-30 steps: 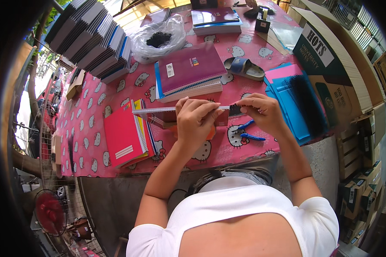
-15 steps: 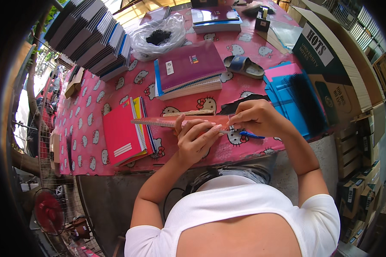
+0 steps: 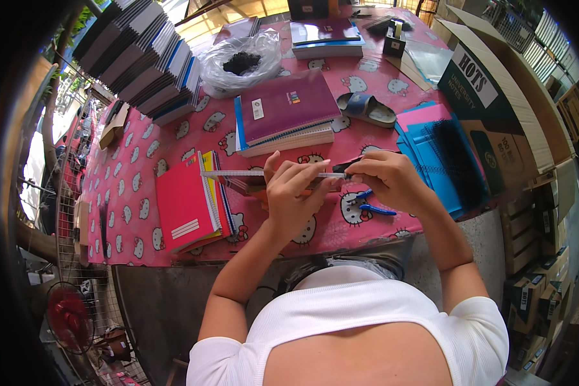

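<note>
A thin notebook point(image 3: 238, 173) stands on edge above the table, its pale spine edge turned up towards me. My left hand point(image 3: 296, 192) grips it around the middle, with the index finger lifted. At the notebook's right end, my right hand point(image 3: 387, 179) is closed in a pinch; a small dark bit shows at the fingertips, too small to make out. Below that hand lie blue-handled pliers point(image 3: 378, 210) on the pink patterned tablecloth point(image 3: 135, 154). Left of my left hand rests a stack of notebooks with a red cover point(image 3: 185, 206) on top.
Purple-covered notebooks point(image 3: 289, 106) lie beyond my hands, beside a slipper point(image 3: 367, 108). Blue covers point(image 3: 447, 167) and a large carton point(image 3: 495, 96) are at the right. A clear plastic bag point(image 3: 215, 71) with black coils and a tall notebook stack point(image 3: 141, 61) stand far left.
The notebook has been turned so its spine edge faces up. My left hand has shifted slightly, its index finger rising. The pliers now lie apart from my right hand.
</note>
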Demonstrator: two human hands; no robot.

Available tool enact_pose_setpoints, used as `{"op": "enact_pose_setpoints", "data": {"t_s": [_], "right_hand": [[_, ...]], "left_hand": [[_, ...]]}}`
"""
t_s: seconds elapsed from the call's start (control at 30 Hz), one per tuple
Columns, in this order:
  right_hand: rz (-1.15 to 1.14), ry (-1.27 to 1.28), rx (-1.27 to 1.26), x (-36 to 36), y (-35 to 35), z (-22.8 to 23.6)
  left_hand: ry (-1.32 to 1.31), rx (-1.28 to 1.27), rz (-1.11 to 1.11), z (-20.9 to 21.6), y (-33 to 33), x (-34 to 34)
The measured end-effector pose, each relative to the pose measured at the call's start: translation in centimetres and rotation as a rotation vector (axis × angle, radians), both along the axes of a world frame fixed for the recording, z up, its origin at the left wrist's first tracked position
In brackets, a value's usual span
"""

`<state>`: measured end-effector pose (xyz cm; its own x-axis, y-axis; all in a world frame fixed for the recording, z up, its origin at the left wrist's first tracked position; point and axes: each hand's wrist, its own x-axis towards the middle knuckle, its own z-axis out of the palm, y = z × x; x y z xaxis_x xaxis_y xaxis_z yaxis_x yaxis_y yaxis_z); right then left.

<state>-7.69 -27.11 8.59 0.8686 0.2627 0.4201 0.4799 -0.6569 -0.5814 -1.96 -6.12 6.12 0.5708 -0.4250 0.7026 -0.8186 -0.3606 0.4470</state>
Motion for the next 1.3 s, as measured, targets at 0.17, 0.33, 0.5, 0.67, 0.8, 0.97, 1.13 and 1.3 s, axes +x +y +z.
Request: {"op": "enact_pose_setpoints", "data": {"t_s": [0.17,0.33,0.5,0.67,0.8,0.97,1.13,1.3], "right_hand": [[-0.006,0.16,0.114,1.2,-0.7,-0.2],[-0.149,0.0,0.134,1.2,1.3,0.4],[-0.126,0.057,0.105,1.0,1.3,0.9],[-0.077,-0.006,-0.068,1.9,0.7,0.2],[-0.105,-0.027,-0.002,2.0,1.3,0.8],[-0.127,-0.012,-0.109,1.8,1.0,0.3],[-0.169,0.0,-0.232,1.5,2.9,0.6],[-0.152,-0.094,-0.231,1.7,3.8,1.2]], "left_hand": [[0.074,0.072,0.058,0.5,-0.7,0.8],[0.044,0.139,0.172,0.6,-0.3,1.6],[0.029,0.143,0.113,0.1,0.2,2.1],[0.031,0.123,0.13,-0.3,-0.1,1.9],[0.045,0.125,0.141,-0.3,-0.1,1.8],[0.018,0.117,0.146,-0.4,-0.3,1.9],[0.014,0.14,0.147,-0.4,0.0,1.6],[0.044,0.131,0.129,-0.5,0.6,1.1]]}}
